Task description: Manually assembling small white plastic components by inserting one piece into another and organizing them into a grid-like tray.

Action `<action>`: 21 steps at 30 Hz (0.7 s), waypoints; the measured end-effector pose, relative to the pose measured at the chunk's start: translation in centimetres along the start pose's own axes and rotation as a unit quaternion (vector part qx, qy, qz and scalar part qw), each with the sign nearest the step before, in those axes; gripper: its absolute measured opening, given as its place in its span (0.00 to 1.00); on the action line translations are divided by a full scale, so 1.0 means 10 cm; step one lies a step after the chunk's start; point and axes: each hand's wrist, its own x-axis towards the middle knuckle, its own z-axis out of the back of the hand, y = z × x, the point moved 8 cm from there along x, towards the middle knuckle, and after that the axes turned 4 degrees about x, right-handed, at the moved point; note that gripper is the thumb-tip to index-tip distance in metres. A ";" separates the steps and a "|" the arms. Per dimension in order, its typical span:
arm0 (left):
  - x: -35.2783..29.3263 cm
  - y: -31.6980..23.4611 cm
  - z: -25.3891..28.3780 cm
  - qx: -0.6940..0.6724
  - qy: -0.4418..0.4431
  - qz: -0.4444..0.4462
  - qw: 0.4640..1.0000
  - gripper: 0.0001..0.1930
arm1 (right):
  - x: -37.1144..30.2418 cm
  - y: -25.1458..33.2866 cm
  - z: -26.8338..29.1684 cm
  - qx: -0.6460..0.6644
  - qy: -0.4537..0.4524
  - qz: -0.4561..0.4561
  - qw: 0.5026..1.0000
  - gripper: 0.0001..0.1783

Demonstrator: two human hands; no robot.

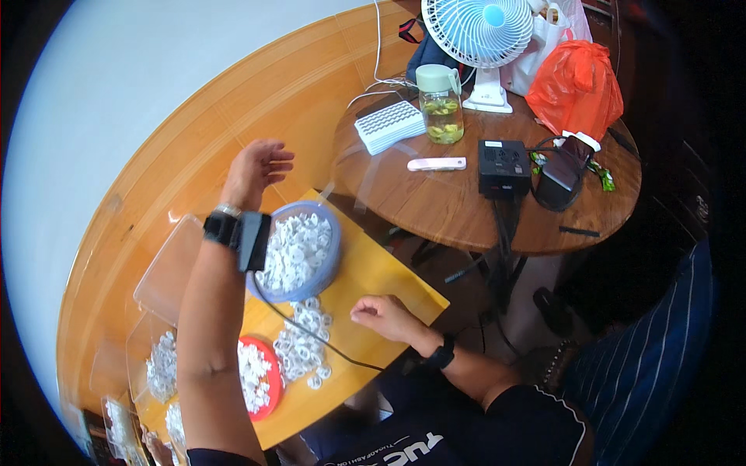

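My left hand (255,172) is raised over the far side of the table, beyond a round bluish tub (336,256). Its fingers are loosely bent and apart, with nothing visible in them. The tub is heaped with small white ring-shaped plastic parts (295,248). A loose pile of similar white parts (303,342) lies on the yellow tabletop just nearer than the tub. To the right of that pile, my right hand (385,317) hovers low with curled fingers; whatever they may hold is hidden. A red round tray (276,380) of small white pieces sits partly behind my left forearm.
Clear plastic boxes (167,272) stand left of my left arm, some with white parts. Another person's hand (158,449) shows at lower left. A cable crosses the table from my left wrist. The round wooden table (388,190) holds a fan (486,31), jar (440,109) and black power box (503,167).
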 end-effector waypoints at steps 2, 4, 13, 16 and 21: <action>0.42 0.06 -0.28 0.009 0.007 0.004 1.000 0.14 | 0.02 -0.08 0.07 -0.014 -0.004 0.004 1.000 0.10; 0.75 0.15 -0.51 0.017 0.010 0.007 1.000 0.14 | 0.04 -0.21 0.12 -0.029 -0.003 0.009 1.000 0.10; 1.77 0.34 -1.21 0.234 0.018 -0.111 0.966 0.18 | -0.05 -0.31 0.12 -0.169 -0.003 0.075 0.983 0.06; 1.78 0.38 -1.47 0.217 0.099 -0.087 0.967 0.18 | -0.07 -0.32 0.15 -0.188 -0.011 0.080 0.979 0.05; 1.75 0.44 -1.52 0.201 0.090 -0.045 0.974 0.16 | -0.08 -0.31 0.16 -0.177 -0.014 0.079 0.981 0.06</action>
